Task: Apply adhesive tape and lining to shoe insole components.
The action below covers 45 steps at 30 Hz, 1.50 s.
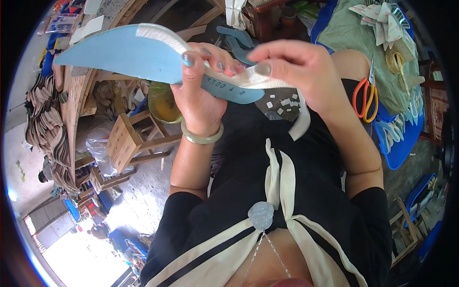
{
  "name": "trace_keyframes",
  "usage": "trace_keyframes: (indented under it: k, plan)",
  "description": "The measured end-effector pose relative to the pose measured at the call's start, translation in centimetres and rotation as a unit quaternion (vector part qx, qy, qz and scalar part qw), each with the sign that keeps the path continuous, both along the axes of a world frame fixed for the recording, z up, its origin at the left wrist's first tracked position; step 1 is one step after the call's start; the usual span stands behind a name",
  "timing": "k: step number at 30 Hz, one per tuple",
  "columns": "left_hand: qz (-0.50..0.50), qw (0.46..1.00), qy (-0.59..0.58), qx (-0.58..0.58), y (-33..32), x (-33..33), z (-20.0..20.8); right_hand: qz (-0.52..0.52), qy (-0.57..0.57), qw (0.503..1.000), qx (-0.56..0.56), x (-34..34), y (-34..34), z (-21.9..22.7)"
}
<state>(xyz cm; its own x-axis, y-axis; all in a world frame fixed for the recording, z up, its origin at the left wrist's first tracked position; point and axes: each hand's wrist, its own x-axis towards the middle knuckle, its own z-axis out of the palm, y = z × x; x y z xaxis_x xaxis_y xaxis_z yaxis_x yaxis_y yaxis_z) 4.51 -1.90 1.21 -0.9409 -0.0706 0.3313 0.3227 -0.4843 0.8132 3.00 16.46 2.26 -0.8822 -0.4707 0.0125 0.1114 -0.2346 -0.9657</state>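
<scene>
My left hand (pixel 198 100), with a pale bangle at its wrist, is closed on a light blue insole (pixel 119 55) held up in front of me. A white strip (pixel 160 35) runs along the insole's upper edge and passes under my left fingers. Beside it, my right hand (pixel 306 71) pinches that strip between thumb and finger near the insole's narrower right end. Past the right hand, the strip's loose end hangs down over my lap. Dark printed marks show on the blue face beside my left thumb.
Scissors (pixel 366 98) with orange and yellow handles lie at the right beside a blue tray (pixel 394 155). A tape roll (pixel 395 63) and pointed white pieces (pixel 382 21) sit beyond. A wooden stool (pixel 125 143) stands left, near stacked sole-shaped pieces (pixel 52 129). Small white scraps (pixel 287 102) lie ahead.
</scene>
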Motion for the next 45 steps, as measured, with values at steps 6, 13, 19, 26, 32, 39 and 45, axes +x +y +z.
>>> trace_keyframes:
  k: [6,13,19,26,32,39,45]
  plan:
    - [0.017,0.997,0.009,0.080,0.6,0.6,0.8,-0.064,0.278,0.956,0.072,1.4,-0.1,-2.3]
    - [0.033,0.992,0.031,0.117,0.3,0.8,0.1,-0.144,0.322,0.931,0.097,3.0,-1.4,-2.5]
    - [0.035,0.995,0.016,0.092,0.5,0.3,-1.1,-0.145,0.363,0.902,0.183,2.8,-1.6,-1.8]
    - [-0.262,0.879,-0.226,-0.328,-3.4,0.8,-3.6,-0.123,0.350,0.890,0.264,1.0,1.7,-2.7]
    - [0.094,0.601,0.254,-0.752,-0.6,1.6,3.2,-0.085,0.434,0.841,0.312,0.8,1.5,-3.1]
    - [-0.243,0.660,0.035,-0.710,-1.1,-2.9,0.0,0.043,0.149,0.960,0.235,-1.5,1.3,-3.3]
    - [-0.340,0.582,-0.050,-0.737,0.2,-3.8,2.5,0.008,-0.074,0.993,-0.092,-1.8,3.3,-3.9]
